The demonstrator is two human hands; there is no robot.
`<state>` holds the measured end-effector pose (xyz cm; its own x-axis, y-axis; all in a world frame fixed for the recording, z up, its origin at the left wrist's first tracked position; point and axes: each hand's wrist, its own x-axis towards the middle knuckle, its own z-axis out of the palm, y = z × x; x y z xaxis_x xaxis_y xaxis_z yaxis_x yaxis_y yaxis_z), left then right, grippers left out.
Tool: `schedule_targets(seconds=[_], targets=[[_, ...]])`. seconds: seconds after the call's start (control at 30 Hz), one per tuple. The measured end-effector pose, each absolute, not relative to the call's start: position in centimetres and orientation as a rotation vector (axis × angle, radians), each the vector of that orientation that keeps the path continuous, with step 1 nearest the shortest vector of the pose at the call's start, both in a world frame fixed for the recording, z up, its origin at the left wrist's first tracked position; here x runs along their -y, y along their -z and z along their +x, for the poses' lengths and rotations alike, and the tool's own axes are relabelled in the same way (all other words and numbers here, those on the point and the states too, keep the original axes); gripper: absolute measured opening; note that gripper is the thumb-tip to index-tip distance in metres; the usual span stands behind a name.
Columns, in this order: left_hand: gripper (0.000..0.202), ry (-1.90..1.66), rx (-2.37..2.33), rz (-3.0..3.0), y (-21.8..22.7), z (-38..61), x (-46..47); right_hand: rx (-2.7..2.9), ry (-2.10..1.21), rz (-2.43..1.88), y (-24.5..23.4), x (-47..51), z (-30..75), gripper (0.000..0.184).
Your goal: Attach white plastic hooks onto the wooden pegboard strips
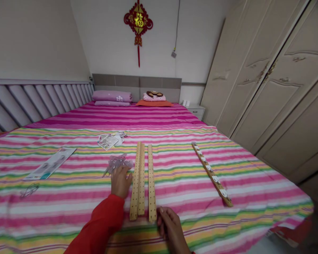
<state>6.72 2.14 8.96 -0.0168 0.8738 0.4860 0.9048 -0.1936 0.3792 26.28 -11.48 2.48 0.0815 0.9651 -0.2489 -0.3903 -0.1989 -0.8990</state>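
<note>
My left hand (pixel 121 181) reaches over a small heap of clear, purplish plastic pieces (pixel 118 161). Its fingertips dip into the heap and are partly hidden; the thumb stands apart. To its right lie two long wooden strips with rows of holes, a left one (pixel 136 183) and a middle one (pixel 141 180), side by side. A third holed wooden strip (pixel 151 183) lies a little apart from them. Beside that strip's near end is my right hand (pixel 171 224), fingers loosely bent and slightly apart, with nothing visible in it.
Farther right lies a wooden strip (pixel 210 173) carrying several white round pieces. Packaging scraps (pixel 111 140) lie beyond the heap. At left are a clear-and-white package (pixel 53 164) and a thin wire-like item (pixel 29 189). Striped cloth covers the bed; wardrobes (pixel 278 81) flank it.
</note>
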Motion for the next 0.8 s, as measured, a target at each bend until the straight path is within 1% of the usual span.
schedule_targets(seconds=[0.17,0.23,0.33,0.43,0.5,0.6,0.7,0.8], targets=[[0.027,0.785,1.983,-2.129,-9.4,6.4,-4.7,0.7,-1.44,-1.131,-2.4,11.5,26.4,0.048],[0.025,0.723,1.987,-2.129,-9.4,6.3,-5.3,0.703,-1.45,-1.134,-2.2,11.5,26.6,0.047],[0.02,0.726,1.98,-2.137,-9.2,6.1,-5.8,0.706,-1.46,-1.125,-2.1,11.7,26.7,0.046],[0.02,0.837,1.962,-2.127,-9.2,5.6,-6.2,0.694,-1.469,-1.107,-2.2,11.7,26.7,0.046],[0.019,1.014,1.959,-2.08,-9.4,5.3,-6.4,0.688,-1.469,-1.105,-2.4,11.7,26.7,0.045],[0.019,1.443,1.977,-1.99,-10.0,4.8,-6.8,0.696,-1.456,-1.1,-2.5,11.8,26.7,0.044],[0.021,2.019,2.108,-1.864,-10.9,4.8,-6.7,0.712,-1.436,-1.105,-2.5,11.8,26.8,0.043],[0.024,2.639,2.306,-1.51,-11.8,5.0,-6.2,0.727,-1.408,-1.12,-2.5,11.6,27.0,0.043]])
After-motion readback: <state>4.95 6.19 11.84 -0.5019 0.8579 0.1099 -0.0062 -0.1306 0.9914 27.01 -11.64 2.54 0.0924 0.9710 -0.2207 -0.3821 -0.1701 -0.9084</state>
